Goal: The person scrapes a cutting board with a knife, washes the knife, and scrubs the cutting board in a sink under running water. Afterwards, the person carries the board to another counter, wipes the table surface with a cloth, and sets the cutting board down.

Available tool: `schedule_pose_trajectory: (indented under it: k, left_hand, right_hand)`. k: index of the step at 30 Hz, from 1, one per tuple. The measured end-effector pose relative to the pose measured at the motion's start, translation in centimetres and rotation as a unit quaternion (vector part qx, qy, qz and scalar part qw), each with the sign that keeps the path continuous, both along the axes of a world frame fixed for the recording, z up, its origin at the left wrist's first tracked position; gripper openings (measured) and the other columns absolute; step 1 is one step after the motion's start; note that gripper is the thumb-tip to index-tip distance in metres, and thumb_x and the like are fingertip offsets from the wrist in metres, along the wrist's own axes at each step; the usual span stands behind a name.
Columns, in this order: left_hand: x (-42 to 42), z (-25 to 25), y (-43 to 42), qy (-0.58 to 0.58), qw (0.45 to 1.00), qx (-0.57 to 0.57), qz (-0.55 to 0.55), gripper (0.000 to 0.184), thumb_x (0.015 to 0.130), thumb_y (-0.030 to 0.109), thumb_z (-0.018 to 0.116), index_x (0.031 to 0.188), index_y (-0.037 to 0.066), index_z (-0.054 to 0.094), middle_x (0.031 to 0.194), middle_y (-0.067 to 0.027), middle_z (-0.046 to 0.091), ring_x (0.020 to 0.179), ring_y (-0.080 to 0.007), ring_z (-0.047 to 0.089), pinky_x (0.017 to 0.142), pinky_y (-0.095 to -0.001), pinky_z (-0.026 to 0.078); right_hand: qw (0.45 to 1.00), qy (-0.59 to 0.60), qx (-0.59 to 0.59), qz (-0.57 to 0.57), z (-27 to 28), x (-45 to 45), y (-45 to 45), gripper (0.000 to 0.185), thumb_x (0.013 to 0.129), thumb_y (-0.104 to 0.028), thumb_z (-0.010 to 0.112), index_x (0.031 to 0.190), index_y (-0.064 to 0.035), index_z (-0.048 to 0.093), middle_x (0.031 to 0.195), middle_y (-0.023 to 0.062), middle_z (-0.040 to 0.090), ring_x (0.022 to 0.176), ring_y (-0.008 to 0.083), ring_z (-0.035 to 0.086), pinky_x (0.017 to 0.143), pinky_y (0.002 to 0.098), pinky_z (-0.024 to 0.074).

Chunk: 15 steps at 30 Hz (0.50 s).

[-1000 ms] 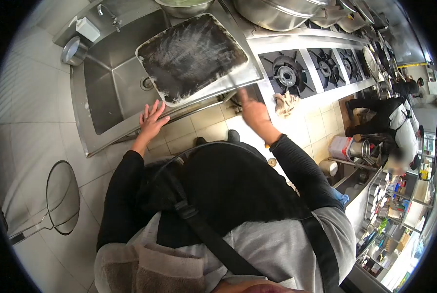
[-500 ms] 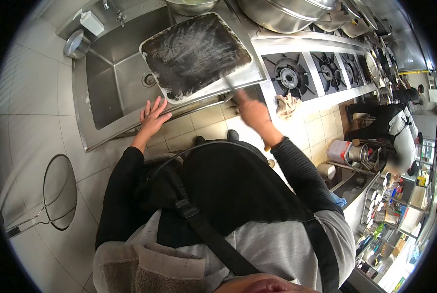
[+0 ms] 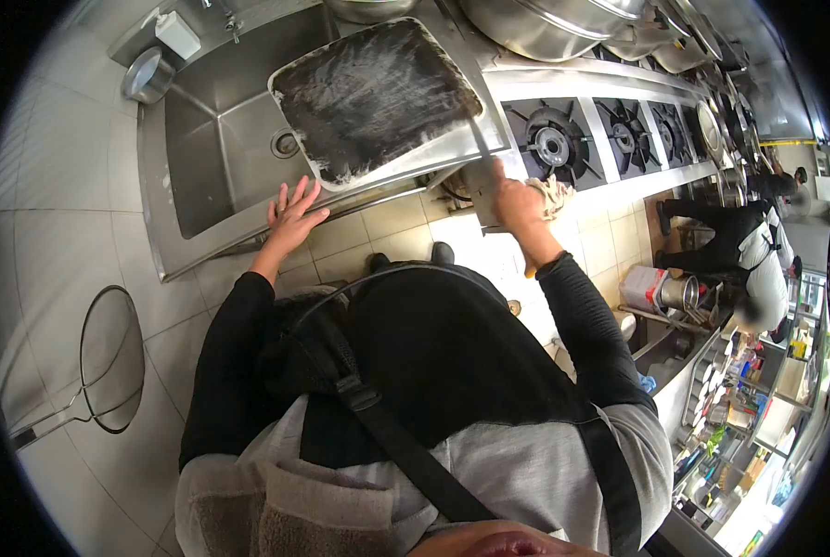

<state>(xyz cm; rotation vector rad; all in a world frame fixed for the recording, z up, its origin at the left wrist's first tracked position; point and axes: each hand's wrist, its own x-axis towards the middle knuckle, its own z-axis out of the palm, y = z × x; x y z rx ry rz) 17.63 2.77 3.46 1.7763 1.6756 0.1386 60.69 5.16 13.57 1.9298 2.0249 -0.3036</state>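
Observation:
A rectangular baking tray (image 3: 373,102) with a scuffed black face and a pale worn rim lies across the sink's right side and the steel counter. My left hand (image 3: 292,221) has its fingers spread at the sink's front edge, fingertips by the tray's near left corner; whether they touch it is unclear. In my right hand (image 3: 522,206) is a knife (image 3: 483,144), its narrow blade blurred and pointing away from me beside the tray's right edge. Fingers wrap its handle, and an orange end shows below the fist.
The steel sink (image 3: 192,176) has a small metal pot (image 3: 147,78) on its left corner. Gas burners (image 3: 552,144) line the right, with a crumpled cloth (image 3: 554,197) at their front edge and a large pot (image 3: 545,23) behind. A strainer (image 3: 113,362) is left; a co-worker (image 3: 763,251) stands far right.
My right hand and the knife have moved right, from the tray's near edge to beyond its right corner. My left hand and the tray stay nearly in place.

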Motion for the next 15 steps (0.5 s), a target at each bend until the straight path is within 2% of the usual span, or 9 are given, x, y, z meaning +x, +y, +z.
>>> schedule_pose_trajectory:
  k: [3,5,8,9,10,11,12,13,15]
  left_hand:
    - [0.1,-0.1,0.0,0.005,1.000,0.003,0.001,0.071,0.091,0.064,0.053,0.154,0.036,0.034,0.167,0.0059,0.014,0.154,-0.0300,-0.002,0.118,-0.0552,-0.005]
    - [0.1,0.0,0.0,0.011,1.000,0.003,-0.001,0.071,0.091,0.064,0.054,0.154,0.036,0.034,0.167,0.0056,0.014,0.154,-0.0301,-0.002,0.118,-0.0554,-0.005]
    - [0.2,0.0,0.1,0.007,1.000,-0.001,0.001,0.071,0.091,0.063,0.054,0.154,0.036,0.034,0.167,0.0053,0.015,0.154,-0.0303,-0.002,0.118,-0.0558,-0.005]
    - [0.1,0.0,0.0,0.004,1.000,-0.003,0.003,0.071,0.091,0.064,0.054,0.154,0.036,0.034,0.167,0.0052,0.015,0.154,-0.0303,-0.002,0.118,-0.0559,-0.005]
    - [0.0,-0.2,0.0,0.003,1.000,0.002,0.004,0.071,0.091,0.063,0.053,0.154,0.036,0.035,0.167,0.0052,0.015,0.154,-0.0304,-0.002,0.118,-0.0563,-0.005]
    - [0.0,-0.2,-0.1,0.004,1.000,0.006,0.004,0.071,0.091,0.063,0.053,0.154,0.036,0.035,0.167,0.0051,0.015,0.154,-0.0304,-0.002,0.118,-0.0562,-0.005]
    - [0.0,-0.2,-0.1,0.005,1.000,0.009,0.004,0.071,0.091,0.063,0.053,0.154,0.036,0.035,0.167,0.0051,0.015,0.154,-0.0304,-0.002,0.118,-0.0562,-0.005]
    - [0.0,-0.2,-0.1,0.006,1.000,0.012,0.002,0.071,0.091,0.063,0.053,0.154,0.036,0.035,0.167,0.0051,0.015,0.154,-0.0304,-0.002,0.118,-0.0562,-0.005]
    - [0.0,-0.3,0.0,0.013,1.000,0.012,0.001,0.070,0.091,0.063,0.054,0.154,0.036,0.036,0.167,0.0050,0.015,0.154,-0.0302,-0.002,0.118,-0.0563,-0.004]
  right_hand:
    - [0.998,0.018,-0.023,0.059,-0.7,-4.9,-1.8,0.079,0.087,-0.011,0.054,0.157,-0.0090,0.017,0.092,0.0208,0.072,0.083,0.0360,0.072,0.071,0.0462,0.0574]
    - [0.992,0.078,-0.019,0.101,-0.4,-8.3,-3.1,0.073,0.090,-0.014,0.054,0.155,-0.0098,0.022,0.092,0.0218,0.072,0.082,0.0374,0.071,0.071,0.0495,0.0568]
    - [0.992,0.090,-0.027,0.089,0.4,-7.8,-0.6,0.066,0.094,-0.019,0.051,0.155,-0.0133,0.027,0.095,0.0199,0.072,0.081,0.0380,0.071,0.072,0.0497,0.0570]
    - [0.990,0.116,0.034,0.076,-2.0,-5.3,1.3,0.067,0.094,-0.025,0.055,0.155,-0.0157,0.028,0.093,0.0195,0.071,0.082,0.0373,0.071,0.072,0.0510,0.0563]
    - [0.966,0.229,0.096,0.079,-4.9,-1.6,3.8,0.067,0.094,-0.029,0.059,0.153,-0.0133,0.032,0.090,0.0209,0.071,0.078,0.0377,0.070,0.068,0.0511,0.0563]
    - [0.943,0.314,0.105,0.024,-5.0,0.9,5.5,0.062,0.096,-0.029,0.060,0.150,-0.0108,0.036,0.092,0.0222,0.071,0.070,0.0340,0.070,0.062,0.0475,0.0562]
    - [0.898,0.387,-0.013,-0.207,-3.4,1.6,7.0,0.058,0.100,-0.028,0.056,0.151,-0.0093,0.036,0.100,0.0200,0.071,0.060,0.0259,0.067,0.054,0.0402,0.0542]
    - [0.827,0.507,-0.007,-0.244,-4.3,2.1,7.8,0.058,0.102,-0.026,0.054,0.152,-0.0070,0.032,0.104,0.0177,0.070,0.054,0.0180,0.061,0.049,0.0336,0.0510]
    - [0.828,0.491,0.028,-0.268,-5.8,-0.6,7.8,0.060,0.103,-0.026,0.053,0.153,-0.0052,0.029,0.103,0.0161,0.070,0.051,0.0149,0.056,0.048,0.0315,0.0493]
